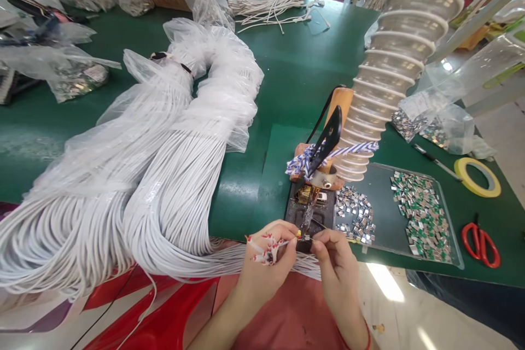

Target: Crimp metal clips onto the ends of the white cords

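Note:
My left hand is closed around white cables whose stripped ends show red and other coloured wires. Its thumb and forefinger pinch one cable end near the front of a dark soldering stand. My right hand is pinched close beside it, on something thin and small that I cannot make out. Between the fingertips sits a tiny metal piece, too small to name surely. Just beyond the hands stands the black soldering stand, with a wooden block and blue-and-white cord above it.
A clear ribbed extraction hose rises over the stand. Bundled white cables in plastic cover the left. On the right lie a tray with small metal connectors and green-board connectors, red scissors, yellow tape and a pen.

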`<action>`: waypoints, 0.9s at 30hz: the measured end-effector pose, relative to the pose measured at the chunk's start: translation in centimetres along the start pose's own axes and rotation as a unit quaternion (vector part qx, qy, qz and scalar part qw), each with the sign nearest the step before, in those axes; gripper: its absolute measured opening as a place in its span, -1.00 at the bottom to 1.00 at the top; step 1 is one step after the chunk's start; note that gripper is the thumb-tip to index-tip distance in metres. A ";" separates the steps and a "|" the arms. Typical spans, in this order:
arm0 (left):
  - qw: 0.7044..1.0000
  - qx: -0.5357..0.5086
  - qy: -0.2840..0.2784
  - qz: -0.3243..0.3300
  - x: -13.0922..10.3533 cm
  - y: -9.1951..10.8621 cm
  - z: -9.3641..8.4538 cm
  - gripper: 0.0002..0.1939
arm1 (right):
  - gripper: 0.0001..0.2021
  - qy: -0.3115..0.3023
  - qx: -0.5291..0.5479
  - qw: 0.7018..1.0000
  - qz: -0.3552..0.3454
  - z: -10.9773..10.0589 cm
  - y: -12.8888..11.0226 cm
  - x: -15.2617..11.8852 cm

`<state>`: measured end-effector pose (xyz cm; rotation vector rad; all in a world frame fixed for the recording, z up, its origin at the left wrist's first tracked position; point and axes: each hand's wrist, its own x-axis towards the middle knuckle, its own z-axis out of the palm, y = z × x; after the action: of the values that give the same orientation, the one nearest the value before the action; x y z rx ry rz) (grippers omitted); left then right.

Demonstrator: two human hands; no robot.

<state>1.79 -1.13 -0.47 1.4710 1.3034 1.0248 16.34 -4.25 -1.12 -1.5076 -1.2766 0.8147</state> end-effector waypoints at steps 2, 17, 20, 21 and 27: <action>1.000 -0.004 0.000 -0.002 0.1 0.2 0.0 -0.80 | -0.77 0.005 0.022 1.000 -0.014 0.4 -0.2 0.3; 0.999 0.006 0.012 0.038 0.4 1.2 -0.6 -0.80 | -0.85 -0.006 0.046 0.998 -0.047 1.0 -0.8 0.6; 0.999 0.004 0.015 0.036 0.4 0.9 -0.5 -0.80 | -0.84 0.000 0.030 0.998 -0.053 0.7 -0.5 0.4; 0.999 0.000 0.015 0.032 0.4 0.8 -0.5 -0.81 | -0.84 0.003 0.020 0.998 -0.054 0.6 -0.3 0.3; 1.000 -0.023 0.015 -0.011 0.1 0.2 0.2 -0.80 | -0.86 0.000 -0.038 0.998 -0.045 -0.2 0.1 -0.1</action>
<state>2.06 -1.05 -0.37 1.4082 1.3061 1.0603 16.58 -4.36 -1.14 -1.4976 -1.3780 0.7142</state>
